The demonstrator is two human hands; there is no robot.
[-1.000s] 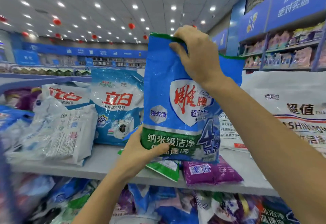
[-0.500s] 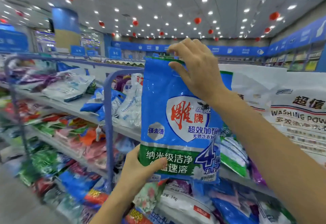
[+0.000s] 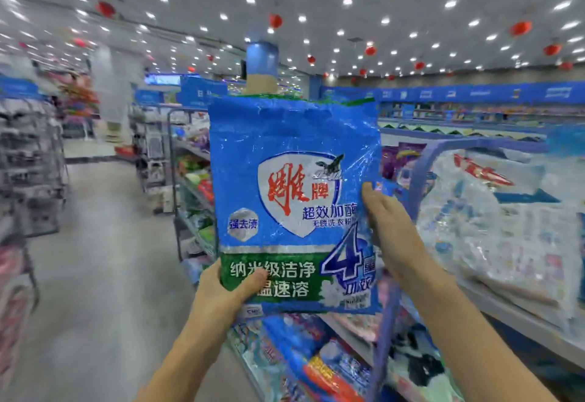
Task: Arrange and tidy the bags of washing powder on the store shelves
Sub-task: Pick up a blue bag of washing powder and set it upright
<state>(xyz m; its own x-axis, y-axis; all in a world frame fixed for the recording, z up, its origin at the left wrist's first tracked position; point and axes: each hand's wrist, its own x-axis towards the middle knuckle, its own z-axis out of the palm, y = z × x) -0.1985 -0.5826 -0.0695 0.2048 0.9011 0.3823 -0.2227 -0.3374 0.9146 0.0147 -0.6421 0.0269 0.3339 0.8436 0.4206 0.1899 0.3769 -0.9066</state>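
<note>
I hold a blue and green washing powder bag [image 3: 294, 154] upright in front of me, above the aisle edge of the shelves. My left hand [image 3: 221, 290] grips its lower left corner, thumb pressed on the green band. My right hand [image 3: 392, 237] lies against the bag's right edge at mid height, fingers straight and pointing up. The bag's top edge is free. Large white washing powder bags [image 3: 506, 227] lie on the upper shelf to the right.
The grey shelf board [image 3: 522, 322] runs along the right, with a blue metal end frame [image 3: 384, 338] just behind the held bag. Mixed bags [image 3: 316, 363] fill the lower shelf. The aisle floor [image 3: 104, 275] stretches left, with wire racks [image 3: 28, 164] at far left.
My view has swung left toward the aisle. My right hand left the bag's top edge and came down to its right side. The left hand keeps its grip.
</note>
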